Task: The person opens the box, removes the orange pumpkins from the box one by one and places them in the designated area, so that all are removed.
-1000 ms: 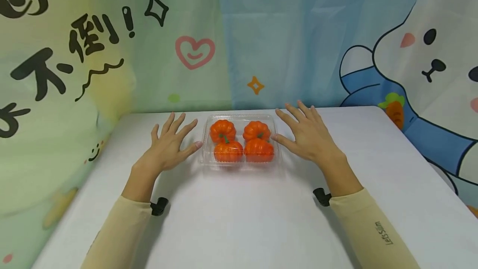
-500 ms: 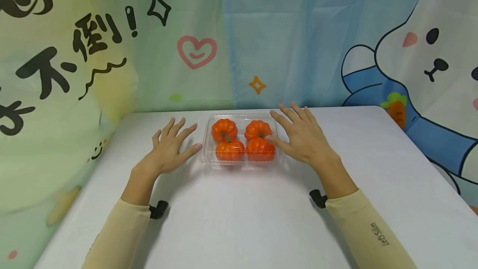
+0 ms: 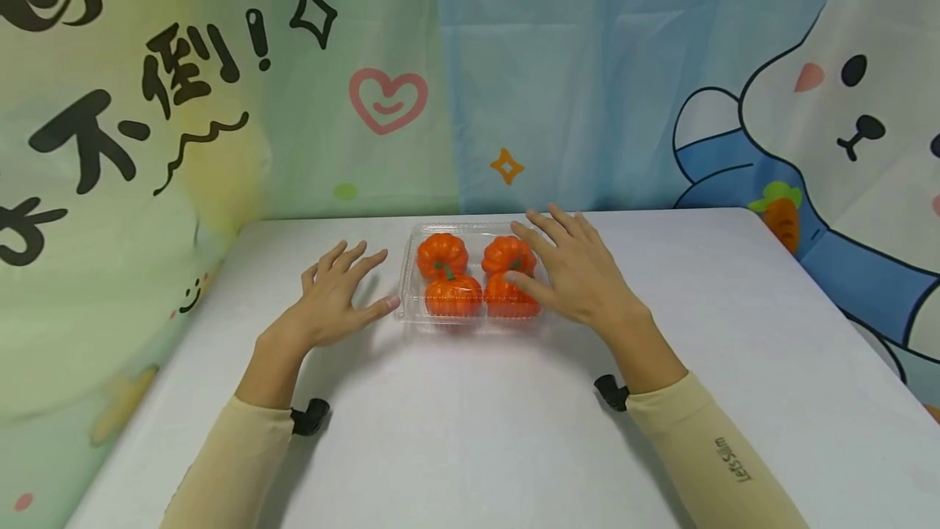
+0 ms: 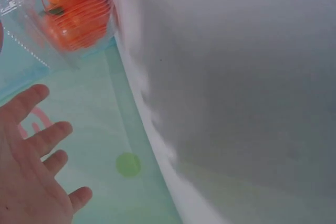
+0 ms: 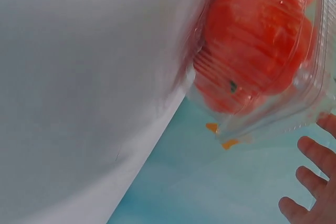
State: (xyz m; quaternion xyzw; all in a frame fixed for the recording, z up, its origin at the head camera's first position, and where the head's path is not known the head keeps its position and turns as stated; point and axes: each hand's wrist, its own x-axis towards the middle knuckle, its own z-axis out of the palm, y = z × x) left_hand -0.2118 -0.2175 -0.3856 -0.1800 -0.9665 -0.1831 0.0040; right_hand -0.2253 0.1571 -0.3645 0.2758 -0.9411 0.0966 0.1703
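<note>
A clear plastic clamshell box [image 3: 414, 239] stands near the table's far edge. Inside it lie several small orange pumpkins [image 3: 453, 297] with green stems, seen through the lid. My left hand [image 3: 326, 300] is left of the box, fingers spread, thumb tip close to its near left side; I cannot tell whether it touches. My right hand [image 3: 580, 280] is over the right side of the box, fingers straight, its thumb in front of the right-hand pumpkins in the head view. In the right wrist view, fingertips [image 5: 315, 150] are close beside the box wall [image 5: 294, 124].
The white table [image 3: 470, 431] runs from the front to a printed cloth backdrop [image 3: 529, 64] directly behind its far edge. Small black wrist devices [image 3: 312, 416] sit at both sleeve cuffs.
My right hand has moved left, from beside the box to over its right side. My left hand has shifted only slightly, its fingers a little lower. The box stays in place.
</note>
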